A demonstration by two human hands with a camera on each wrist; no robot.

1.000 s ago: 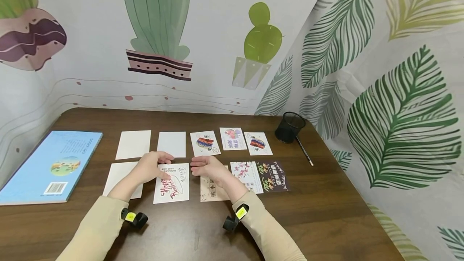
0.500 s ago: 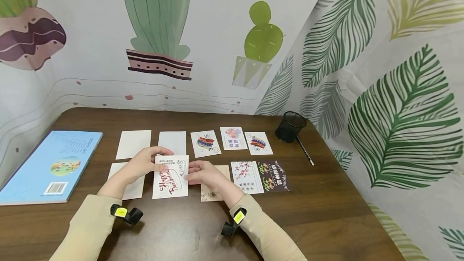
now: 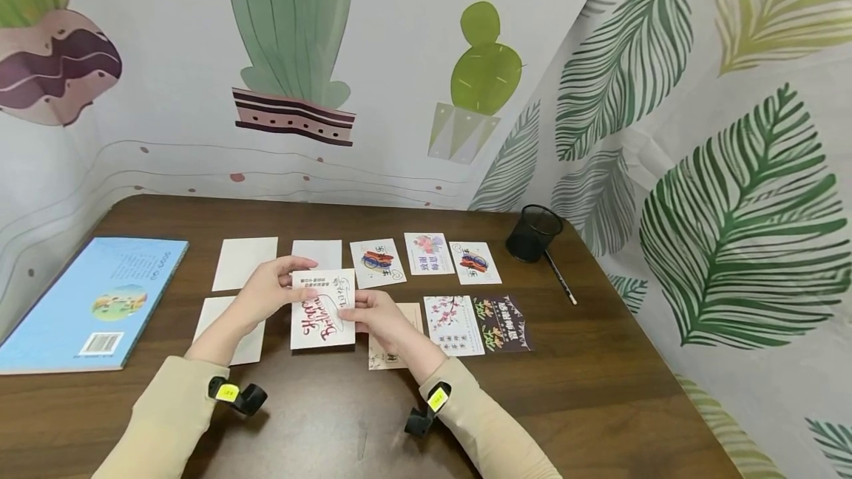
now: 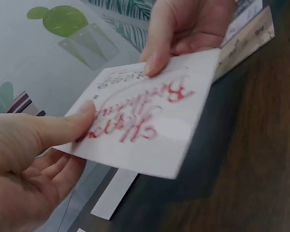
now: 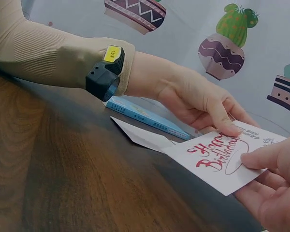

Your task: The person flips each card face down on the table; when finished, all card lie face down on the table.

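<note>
A white birthday card (image 3: pixel 324 324) with red "Happy Birthday" lettering is held up above the table, pinched from both sides. My left hand (image 3: pixel 264 291) grips its left edge, thumb on the printed face and fingers underneath, as the left wrist view shows. On the opposite edge, my right hand (image 3: pixel 382 320) pinches the card, its thumb (image 5: pixel 253 159) lying on the print. Just right of the card lies a beige card (image 3: pixel 399 350), partly covered by my right hand. A plain white card (image 3: pixel 229 338) lies under my left forearm.
Behind are two blank white cards, one (image 3: pixel 245 265) further left, and several printed cards (image 3: pixel 377 262). A blossom card (image 3: pixel 454 325) and a dark card (image 3: pixel 501 324) lie right. A blue book (image 3: pixel 93 301) is far left; a black mesh pen holder (image 3: pixel 532 233) and pencil (image 3: pixel 561 279) stand back right.
Both hands have taken hold of the birthday card and raised it off the table. It has moved slightly away from me and right over the last half second.
</note>
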